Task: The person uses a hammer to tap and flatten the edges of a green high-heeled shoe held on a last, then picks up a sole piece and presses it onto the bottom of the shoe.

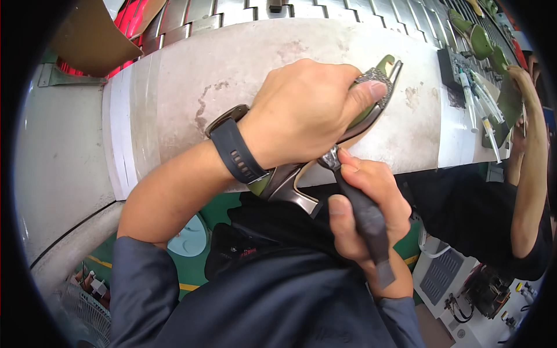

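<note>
A high-heeled sandal [287, 187] with a green insole, dark shiny edge and block heel lies slanted across the front of the white worktop [243, 52]. Its heel points toward me, past the worktop's edge. My left hand [307, 110], with a black watch on the wrist, is closed over the sandal and hides its middle. The left thumb presses on the glittery silver-grey strap [380, 81]. My right hand [377, 203] grips a hand tool with a dark taped handle [366, 214]. The tool's short metallic head [329, 158] is against or close to the sandal's near edge; its tip is hidden.
A slatted metal conveyor [232, 17] runs behind the worktop. At right, several syringes [481, 101] lie near a dark block [449, 69], with green shoes [478, 40] beyond. A co-worker's arm [531, 168] is close by on that side. A blue stool [188, 238] stands below left.
</note>
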A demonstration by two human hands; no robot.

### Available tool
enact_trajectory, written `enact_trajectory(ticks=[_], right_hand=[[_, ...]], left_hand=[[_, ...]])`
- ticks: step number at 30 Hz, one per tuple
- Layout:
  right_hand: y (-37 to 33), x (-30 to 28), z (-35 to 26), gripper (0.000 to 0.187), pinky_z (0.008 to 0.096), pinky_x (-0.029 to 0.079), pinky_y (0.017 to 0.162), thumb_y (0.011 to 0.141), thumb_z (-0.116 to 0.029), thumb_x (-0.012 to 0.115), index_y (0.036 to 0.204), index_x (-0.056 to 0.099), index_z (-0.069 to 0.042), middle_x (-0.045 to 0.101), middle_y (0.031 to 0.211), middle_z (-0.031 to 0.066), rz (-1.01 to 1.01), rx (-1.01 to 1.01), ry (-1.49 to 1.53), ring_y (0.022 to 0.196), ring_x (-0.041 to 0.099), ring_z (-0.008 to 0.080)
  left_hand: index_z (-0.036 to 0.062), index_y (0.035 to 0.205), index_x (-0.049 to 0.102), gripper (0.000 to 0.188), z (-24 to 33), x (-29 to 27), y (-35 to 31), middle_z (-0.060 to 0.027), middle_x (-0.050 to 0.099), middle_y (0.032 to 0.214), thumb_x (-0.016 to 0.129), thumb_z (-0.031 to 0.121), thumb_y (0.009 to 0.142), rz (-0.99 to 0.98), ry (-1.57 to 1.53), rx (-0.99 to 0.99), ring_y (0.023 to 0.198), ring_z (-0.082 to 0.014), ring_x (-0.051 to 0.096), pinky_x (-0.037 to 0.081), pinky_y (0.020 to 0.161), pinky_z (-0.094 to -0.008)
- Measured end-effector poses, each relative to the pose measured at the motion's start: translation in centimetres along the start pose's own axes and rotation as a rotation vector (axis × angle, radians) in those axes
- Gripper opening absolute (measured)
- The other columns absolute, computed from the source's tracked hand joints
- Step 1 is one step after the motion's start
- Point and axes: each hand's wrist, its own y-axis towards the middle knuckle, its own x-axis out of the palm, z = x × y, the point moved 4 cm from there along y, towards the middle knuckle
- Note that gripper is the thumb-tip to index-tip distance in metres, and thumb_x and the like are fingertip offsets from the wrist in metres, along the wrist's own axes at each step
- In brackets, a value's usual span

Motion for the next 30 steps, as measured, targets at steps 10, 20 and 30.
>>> enact_trajectory(ticks=[10,20,30], right_hand=[[1.9,-1.4,-0.3,0.03,0.0344,0.06,0.084,0.09,-0.01,0.08,0.116,0.072,0.002,0.078,0.11,0.018,-0.173,0.443,0.265,0.096,0.077,0.0225],[8.1,-6.7,5.1,0.017,0.0267,0.055,0.084,0.098,-0.006,0.07,0.109,0.073,0.006,0.079,0.101,0.012,0.236,0.346,0.32,0.092,0.072,0.0132],[6.2,-8.3,12.7,0.02,0.0351,0.058,0.094,0.102,-0.019,0.066,0.112,0.071,-0.002,0.076,0.112,0.0128,0.311,0.673,0.507,0.107,0.072,0.0214]], left_hand=[[-0.003,0.144,0.054,0.057,0.0,-0.8,-0.9,-0.0248,0.072,0.1,0.056,0.042,0.107,-0.092,-0.004,0.071,0.093,-0.0429,0.07,0.054,0.081,-0.046],[-0.0034,0.141,0.053,0.084,1.6,-0.2,-0.4,-0.0245,0.07,0.104,0.091,0.034,0.075,-0.119,0.152,0.175,0.097,-0.044,0.07,0.056,0.084,-0.0454],[-0.0005,0.15,0.048,0.089,8.3,-7.6,-1.2,-0.0173,0.064,0.136,0.092,0.021,0.076,0.188,-0.247,0.42,0.128,-0.0262,0.062,0.047,0.109,-0.0373]])
